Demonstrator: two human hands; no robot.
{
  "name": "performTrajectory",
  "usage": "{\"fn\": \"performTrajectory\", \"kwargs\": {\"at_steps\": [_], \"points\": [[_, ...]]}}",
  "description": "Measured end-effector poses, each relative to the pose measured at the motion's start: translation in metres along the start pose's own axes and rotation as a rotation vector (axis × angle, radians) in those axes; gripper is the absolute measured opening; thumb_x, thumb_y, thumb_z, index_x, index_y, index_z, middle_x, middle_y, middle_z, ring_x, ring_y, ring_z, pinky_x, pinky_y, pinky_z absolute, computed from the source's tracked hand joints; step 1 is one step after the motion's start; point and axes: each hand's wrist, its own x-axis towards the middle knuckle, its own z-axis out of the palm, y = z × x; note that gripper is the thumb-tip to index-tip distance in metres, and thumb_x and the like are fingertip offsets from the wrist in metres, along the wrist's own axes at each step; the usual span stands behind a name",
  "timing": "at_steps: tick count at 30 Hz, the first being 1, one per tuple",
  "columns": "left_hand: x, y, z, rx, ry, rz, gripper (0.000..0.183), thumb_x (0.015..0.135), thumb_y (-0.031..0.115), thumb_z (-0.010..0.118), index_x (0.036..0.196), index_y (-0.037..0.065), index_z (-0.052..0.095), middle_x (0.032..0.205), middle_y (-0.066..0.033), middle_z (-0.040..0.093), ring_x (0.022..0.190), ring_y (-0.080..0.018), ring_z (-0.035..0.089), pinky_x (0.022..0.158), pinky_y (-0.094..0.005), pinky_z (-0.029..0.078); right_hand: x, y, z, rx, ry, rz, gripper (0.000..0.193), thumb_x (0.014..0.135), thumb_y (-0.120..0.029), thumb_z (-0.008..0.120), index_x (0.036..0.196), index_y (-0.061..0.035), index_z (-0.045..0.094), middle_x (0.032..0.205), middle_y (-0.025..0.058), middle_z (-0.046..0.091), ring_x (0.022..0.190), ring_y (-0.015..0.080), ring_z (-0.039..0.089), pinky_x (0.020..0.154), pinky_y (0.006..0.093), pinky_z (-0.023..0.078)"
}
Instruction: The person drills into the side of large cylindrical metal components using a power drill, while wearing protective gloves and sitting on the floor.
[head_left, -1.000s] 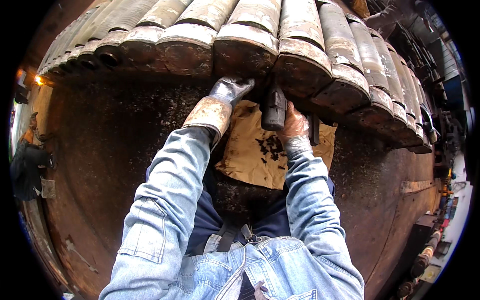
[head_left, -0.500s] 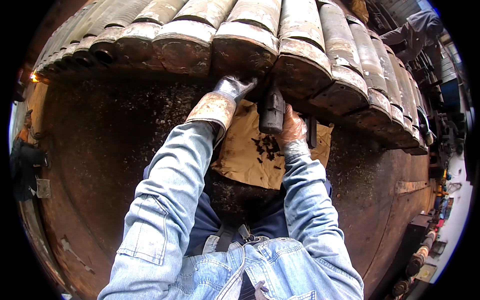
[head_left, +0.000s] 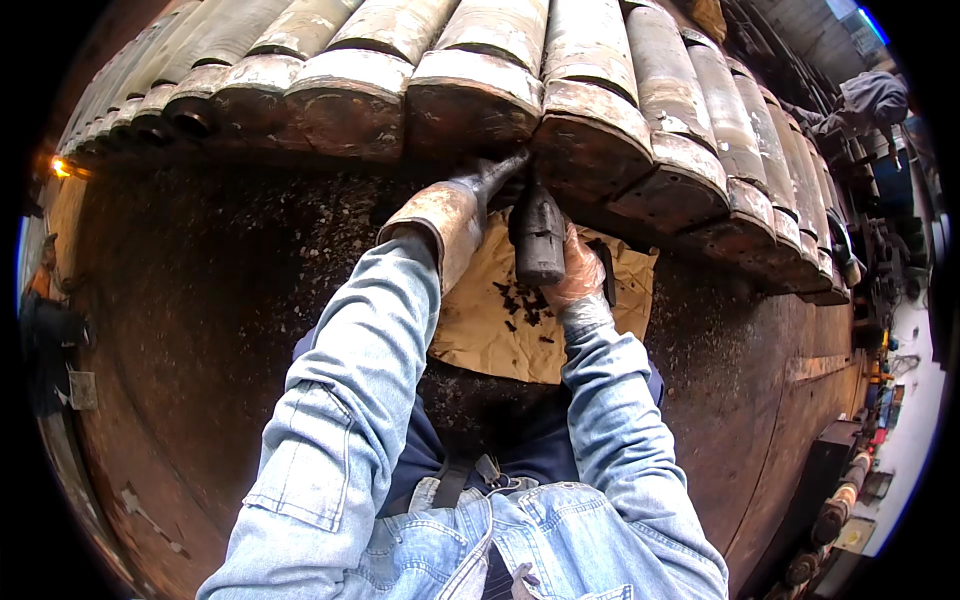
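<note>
My right hand point(head_left: 580, 268), in a thin see-through glove, is wrapped round a black impact wrench point(head_left: 540, 240). Its narrow nose points up at the dark underside of a row of large metal cylinders point(head_left: 490, 85). Beside that nose, my left hand point(head_left: 480, 183) wears a grey glove with a dirty, pale cuff. Its fingers are pressed together and reach to the seam between two cylinder ends; whatever is between them is hidden. Below both hands lies a sheet of brown paper point(head_left: 480, 335), and several small dark pieces point(head_left: 525, 300) are scattered on it.
The cylinder row curves across the far side, above my hands. Grit lies on the dark brown floor point(head_left: 200, 350). Far left, a small orange glow point(head_left: 60, 167) shows. At the far right are a person in dark clothing point(head_left: 872, 98) and clutter along the edge.
My left hand has shifted slightly right, and its fingers now point in toward the seam. The impact wrench has moved slightly. The whole view has shifted a little.
</note>
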Motion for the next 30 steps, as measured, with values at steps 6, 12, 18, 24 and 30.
{"fn": "performTrajectory", "kwargs": {"at_steps": [6,12,18,24,30], "points": [[-0.022,0.019,0.027,-0.130,0.032,-0.058,0.043,0.091,0.044,0.072,0.118,0.010,0.067,0.126,-0.0179,0.068,0.117,-0.0351,0.065,0.099,-0.0487,0.052,-0.009,0.016,0.001,-0.076,0.041,-0.077,0.081,0.070,-0.023,0.085,0.139,0.0001,0.049,0.100,0.0208,0.071,0.088,0.0410,0.070,0.077,0.0461,0.057],[0.006,0.012,0.025,-0.409,-0.421,-0.192,0.036,0.092,0.037,0.072,0.114,0.009,0.065,0.120,-0.0179,0.068,0.114,-0.0357,0.066,0.095,-0.0504,0.055,-0.018,0.007,-0.015,0.062,0.041,-0.152,0.072,0.074,-0.021,0.082,0.137,-0.0040,0.051,0.091,0.0189,0.072,0.079,0.0382,0.071,0.072,0.0440,0.057],[0.010,0.003,0.039,-0.592,-0.638,-0.242,0.030,0.094,0.031,0.071,0.111,0.008,0.063,0.115,-0.0180,0.069,0.112,-0.0364,0.067,0.092,-0.0520,0.057,-0.032,0.013,-0.028,0.451,-0.032,-0.003,0.047,0.090,-0.015,0.070,0.134,-0.0062,0.056,0.103,0.0139,0.072,0.089,0.0282,0.072,0.079,0.0382,0.057],[-0.078,0.031,0.087,-0.869,-0.389,-0.098,0.031,0.098,0.026,0.064,0.116,0.000,0.066,0.117,-0.0191,0.072,0.116,-0.0373,0.065,0.093,-0.0531,0.057,-0.035,-0.001,-0.061,1.067,-0.075,0.028,0.045,0.105,-0.011,0.051,0.148,0.0007,0.045,0.141,0.0107,0.058,0.125,0.0214,0.059,0.106,0.0334,0.048],[-0.106,0.035,0.111,-0.588,-0.148,0.385,0.023,0.101,0.018,0.062,0.114,-0.001,0.063,0.105,-0.0244,0.072,0.092,-0.0398,0.073,0.081,-0.0537,0.062,-0.048,-0.007,-0.093,0.376,0.075,-0.340,0.076,0.081,0.003,0.069,0.151,-0.0086,0.043,0.153,0.0148,0.042,0.143,0.0333,0.039,0.122,0.0407,0.029]]}}
